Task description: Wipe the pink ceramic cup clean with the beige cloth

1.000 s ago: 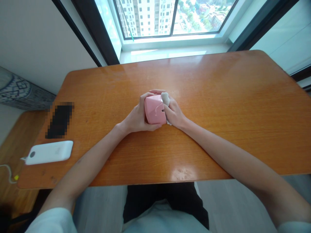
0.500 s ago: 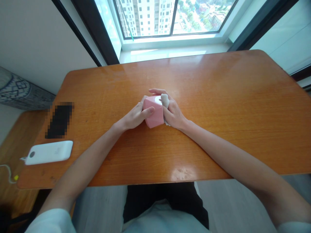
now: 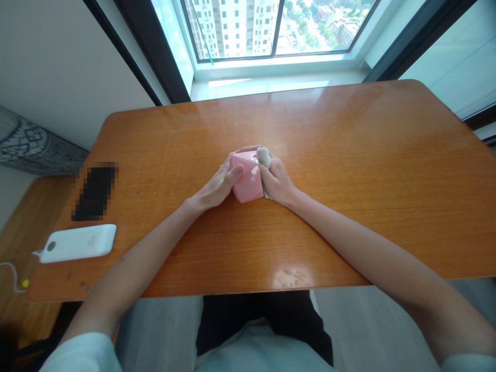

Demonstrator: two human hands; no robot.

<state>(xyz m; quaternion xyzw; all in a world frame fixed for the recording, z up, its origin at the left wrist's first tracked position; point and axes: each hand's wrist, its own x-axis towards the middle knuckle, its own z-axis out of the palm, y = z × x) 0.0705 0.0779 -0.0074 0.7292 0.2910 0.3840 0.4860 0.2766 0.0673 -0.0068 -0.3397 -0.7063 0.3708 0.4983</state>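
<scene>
A glossy pink object (image 3: pixel 248 181) with angular sides, like a small box or pot, is held above the middle of the wooden table (image 3: pixel 349 206). My left hand (image 3: pixel 220 183) grips it from the left, thumb across the near face. On its right side my right hand (image 3: pixel 279 181) is closed on a crumpled light grey cloth (image 3: pixel 264 157), pressed against the pink object. The fingers of my right hand reach behind the object and are mostly hidden. Whether the object's underside touches the table I cannot tell.
At the table's left lie a white power-bank-like device (image 3: pixel 79 244) with a plug at its end and a blurred-out dark rectangle (image 3: pixel 95 192). A white cable (image 3: pixel 15 279) hangs beyond the left edge. Past the far edge is a window sill (image 3: pixel 271 88).
The pink object has tilted slightly in my left hand. The fingers of my right hand, spread over its far side before, now lie closer against it with the cloth.
</scene>
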